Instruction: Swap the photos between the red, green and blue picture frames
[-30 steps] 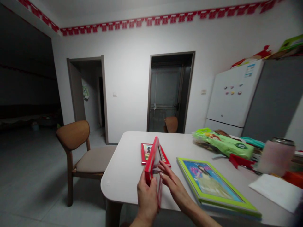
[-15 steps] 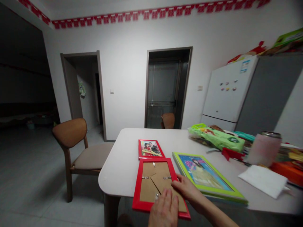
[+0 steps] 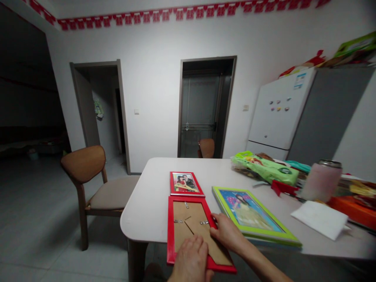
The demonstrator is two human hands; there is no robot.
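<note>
A red photo frame (image 3: 172,235) lies back side up at the table's near edge, its front part reaching past the edge. Its brown backing board (image 3: 183,231) shows small metal clips and a slanted slit. My left hand (image 3: 190,256) is on the near end of the frame, fingers over the board and thumb by the bottom rim. With thumb on top, my right hand (image 3: 227,234) grips the right side. Just beyond lies a second red photo frame (image 3: 184,184), picture side up. To the right is a green photo frame (image 3: 255,213), also face up.
The white table (image 3: 147,207) also bears a green package (image 3: 264,168), a pink jar (image 3: 321,180), a folded white paper (image 3: 320,219) and an orange item (image 3: 349,211). A wooden chair (image 3: 85,164) stands left of the table, and another chair (image 3: 206,148) behind it.
My left hand has slid a little left and down along the frame's near end, its fingers now more bent. My right hand keeps its grip on the side. The camera view has shifted slightly.
</note>
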